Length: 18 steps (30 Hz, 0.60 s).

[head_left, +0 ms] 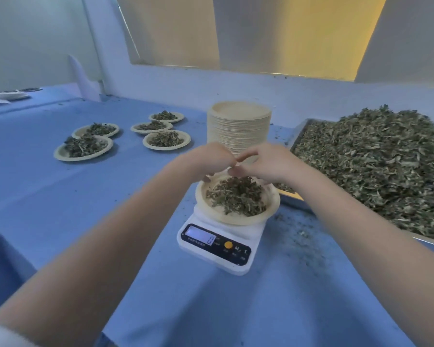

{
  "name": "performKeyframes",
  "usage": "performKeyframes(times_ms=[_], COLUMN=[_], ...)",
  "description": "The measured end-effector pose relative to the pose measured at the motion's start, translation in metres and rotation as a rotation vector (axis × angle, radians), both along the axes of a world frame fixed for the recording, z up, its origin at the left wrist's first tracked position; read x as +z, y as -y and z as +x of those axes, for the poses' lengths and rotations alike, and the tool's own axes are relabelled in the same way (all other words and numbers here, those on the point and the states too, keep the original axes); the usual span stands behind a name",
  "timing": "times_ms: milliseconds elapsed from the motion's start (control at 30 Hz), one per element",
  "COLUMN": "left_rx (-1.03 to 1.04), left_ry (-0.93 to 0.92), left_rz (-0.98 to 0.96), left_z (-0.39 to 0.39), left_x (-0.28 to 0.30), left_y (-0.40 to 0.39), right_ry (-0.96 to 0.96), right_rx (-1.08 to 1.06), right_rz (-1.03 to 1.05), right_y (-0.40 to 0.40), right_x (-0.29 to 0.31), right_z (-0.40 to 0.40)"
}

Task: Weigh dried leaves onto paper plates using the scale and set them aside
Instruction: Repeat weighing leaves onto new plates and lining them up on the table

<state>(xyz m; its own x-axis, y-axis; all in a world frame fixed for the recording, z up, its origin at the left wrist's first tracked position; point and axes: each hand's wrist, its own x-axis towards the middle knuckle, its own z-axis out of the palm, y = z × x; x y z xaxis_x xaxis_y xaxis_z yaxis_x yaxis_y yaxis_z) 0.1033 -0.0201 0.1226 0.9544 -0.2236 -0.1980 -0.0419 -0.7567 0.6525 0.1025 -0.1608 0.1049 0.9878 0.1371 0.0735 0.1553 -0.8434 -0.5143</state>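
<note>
Two hands meet over the plate [236,216] on the scale [219,249]. The left hand [212,159] has its fingers curled down over the far edge of the plate, and the right hand [266,164] has its fingers bent, with the tips close to the left ones. I cannot tell if either hand pinches any leaves.

The plate is round and holds a pile of dried leaves [237,196]. It sits on the far end of the white scale. The scale is long, and its long side runs from near the person out to the far right a bit, with the screen end nearest. The screen shows a number (too blurry to be sure of). Beside an orange button are the letters "M" and "T".

A tall stack of plates [238,126] stands just behind the hands. A tray [296,131] heaped with leaves lies to the right. Five filled plates [84,149] sit apart on the blue counter [60,196] at the left.
</note>
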Motion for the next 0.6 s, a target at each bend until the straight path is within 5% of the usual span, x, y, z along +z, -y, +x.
performKeyframes(times_ms=[600], left_rx=[0.053], left_ry=[0.051], left_rz=[-0.134], left_z=[0.008], left_x=[-0.018], left_y=[-0.02], right_ry=[0.005], right_rx=[0.037], right_rz=[0.034], right_y=[-0.013], right_x=[-0.011], right_z=[0.002])
